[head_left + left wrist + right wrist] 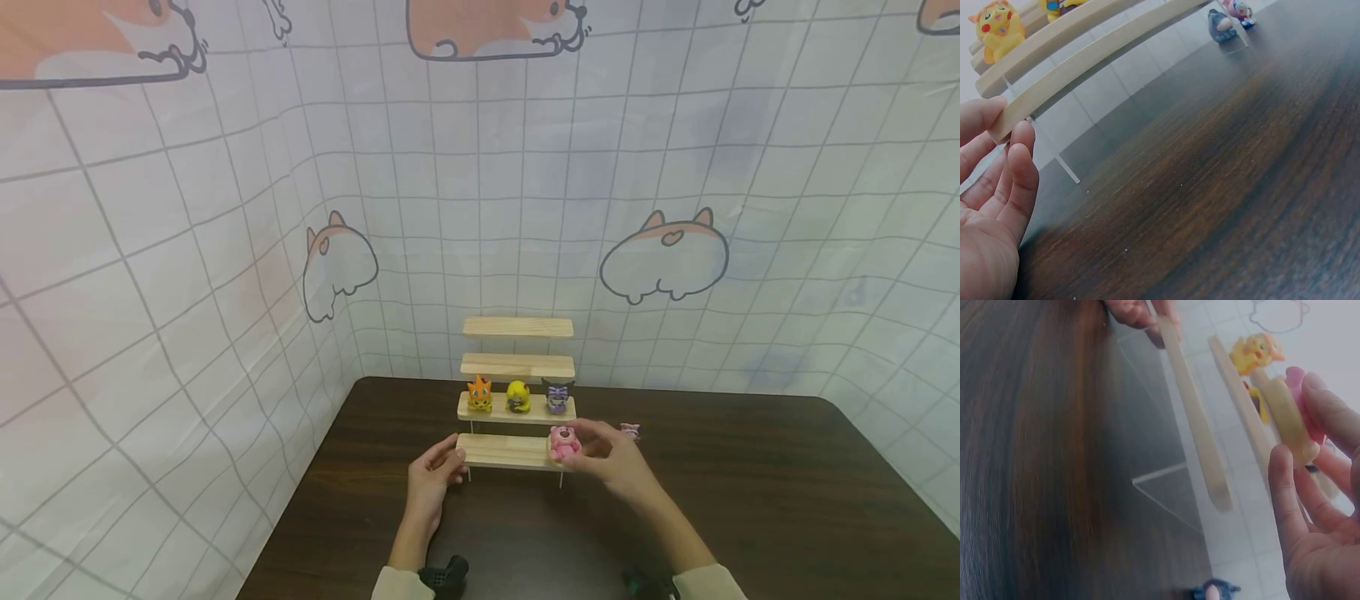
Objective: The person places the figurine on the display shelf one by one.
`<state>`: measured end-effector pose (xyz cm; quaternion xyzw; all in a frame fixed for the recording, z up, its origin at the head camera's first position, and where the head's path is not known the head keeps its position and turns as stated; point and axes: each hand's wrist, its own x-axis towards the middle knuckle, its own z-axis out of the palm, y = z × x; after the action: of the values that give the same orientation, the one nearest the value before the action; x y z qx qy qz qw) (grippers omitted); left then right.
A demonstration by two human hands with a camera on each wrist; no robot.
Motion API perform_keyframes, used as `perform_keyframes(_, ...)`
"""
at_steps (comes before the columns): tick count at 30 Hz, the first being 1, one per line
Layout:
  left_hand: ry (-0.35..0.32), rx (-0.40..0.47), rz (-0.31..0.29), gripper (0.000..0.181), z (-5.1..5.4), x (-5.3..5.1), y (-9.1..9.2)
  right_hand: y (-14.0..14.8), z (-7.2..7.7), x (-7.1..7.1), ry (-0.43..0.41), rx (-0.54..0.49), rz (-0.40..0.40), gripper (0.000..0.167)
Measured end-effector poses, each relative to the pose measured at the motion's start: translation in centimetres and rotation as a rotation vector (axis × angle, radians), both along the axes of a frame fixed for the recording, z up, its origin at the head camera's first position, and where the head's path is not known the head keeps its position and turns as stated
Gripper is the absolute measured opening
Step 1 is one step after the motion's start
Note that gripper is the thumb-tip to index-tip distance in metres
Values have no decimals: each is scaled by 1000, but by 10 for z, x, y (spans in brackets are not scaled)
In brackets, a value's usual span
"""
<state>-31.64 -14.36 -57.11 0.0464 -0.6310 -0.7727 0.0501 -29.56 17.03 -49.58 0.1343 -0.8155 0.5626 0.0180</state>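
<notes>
A tiered wooden rack (502, 451) stands on the dark table. My left hand (432, 481) grips the left end of its lowest shelf (1054, 84), thumb on top and fingers beneath. The right hand (618, 462) pinches a pink bear figure (564, 444) at the right end of that shelf. In the right wrist view the figure's pale yellow base (1290, 422) is between thumb and fingers, apart from the lowest shelf (1197, 419). An orange-yellow figure (480, 394), a yellow figure (517, 397) and a purple figure (557, 397) stand on the shelf above.
Behind my right hand, a pink figure (631, 431) stands on the table (750, 483); a blue-grey figure (1221, 27) is beside it in the left wrist view. Two upper shelves (517, 327) rise at the back, before a grid-patterned curtain (487, 208).
</notes>
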Motion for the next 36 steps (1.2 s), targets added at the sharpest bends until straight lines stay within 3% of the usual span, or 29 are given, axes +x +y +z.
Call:
perform_keyframes(8,-6,1,-7,46,-1,0,0,-21,-3,-4,7,-32,26,55)
perform_keyframes(20,5,-1,-12,46,-1,1,0,-51,-10,-11,-45,-53,-2,54)
perform_keyframes(30,-6,15,9,45,0,2,1,-76,-14,-17,-25,-74,22,54)
perform_keyframes(36,-10,22,8,45,2,2,1,-87,-16,-19,4,-29,13,55)
